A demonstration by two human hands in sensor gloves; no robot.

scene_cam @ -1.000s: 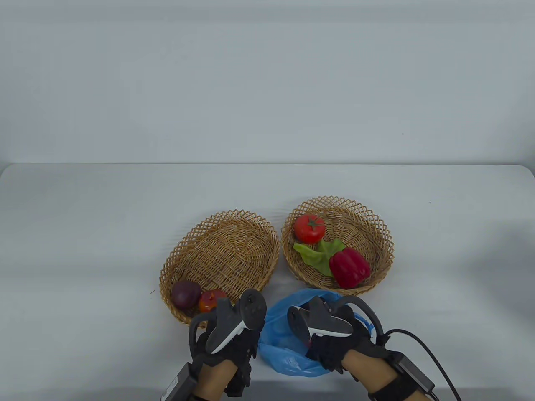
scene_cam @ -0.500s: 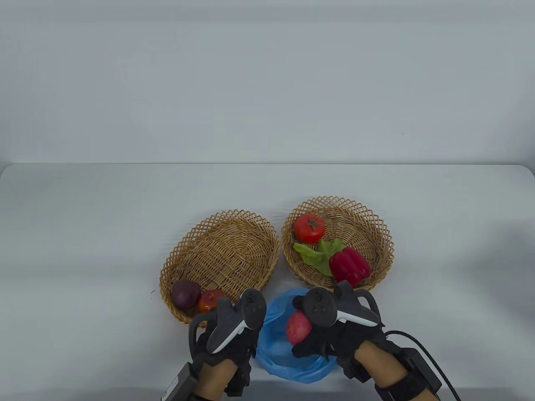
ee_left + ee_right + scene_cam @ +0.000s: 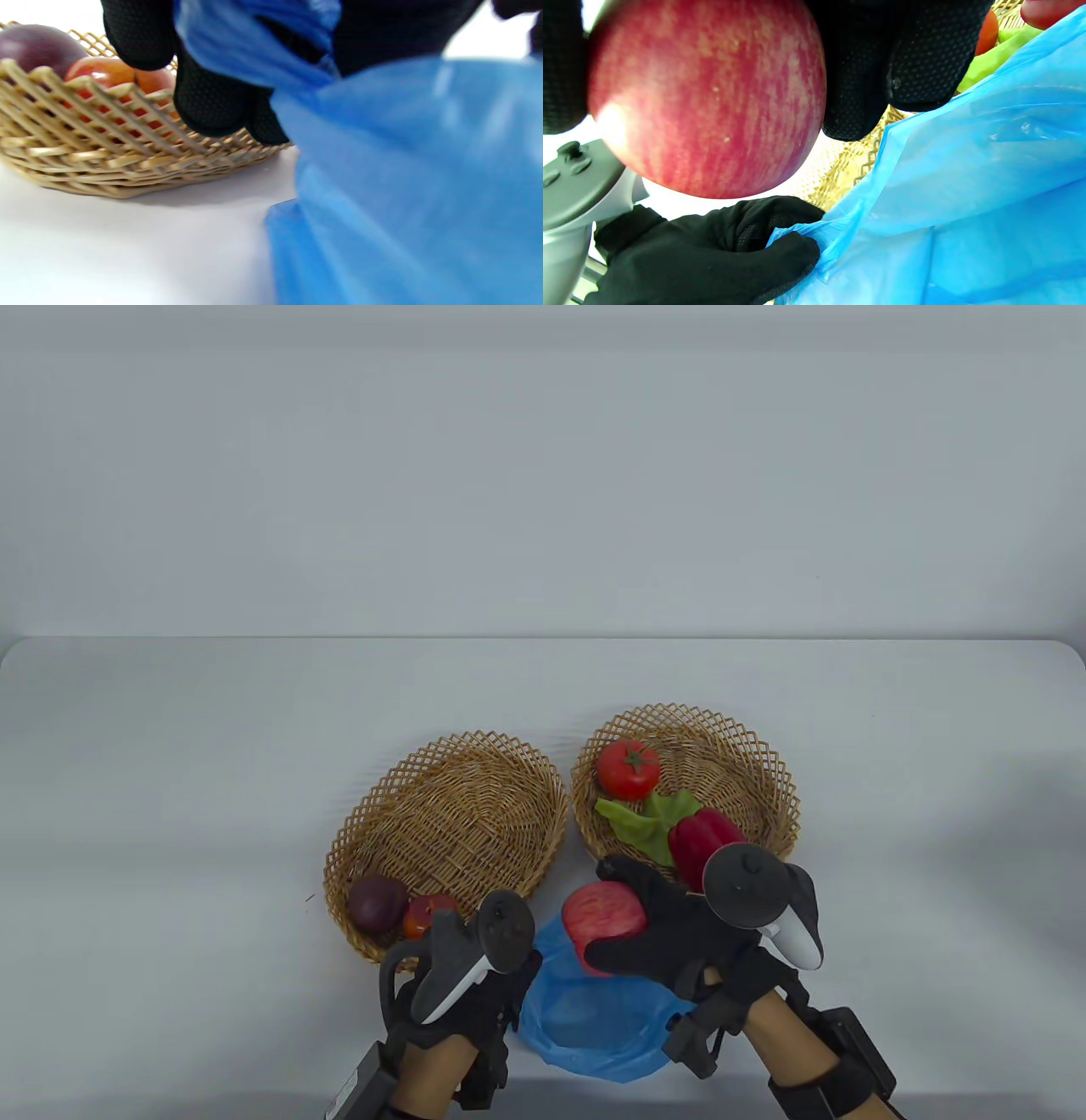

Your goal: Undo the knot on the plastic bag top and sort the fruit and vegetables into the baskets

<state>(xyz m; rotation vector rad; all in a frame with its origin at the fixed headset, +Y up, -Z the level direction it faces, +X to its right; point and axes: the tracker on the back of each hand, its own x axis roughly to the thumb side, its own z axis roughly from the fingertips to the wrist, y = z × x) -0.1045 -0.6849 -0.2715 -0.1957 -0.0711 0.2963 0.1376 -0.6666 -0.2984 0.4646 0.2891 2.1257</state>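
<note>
We are holding the apple in our right hand, its grip curled round the fruit above the blue bag, while our left hand is pinching the bag's rim. A loosening grip risks dropping the apple short of the left basket.

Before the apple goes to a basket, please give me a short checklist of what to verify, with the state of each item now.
1. Right hand grips the apple: ok.
2. Apple is out of the blue bag: ok.
3. Left hand pinches the bag edge: ok.
4. Left basket, with the other fruit, has free room: ok.
5. Bag holds nothing more: cannot tell.
</note>
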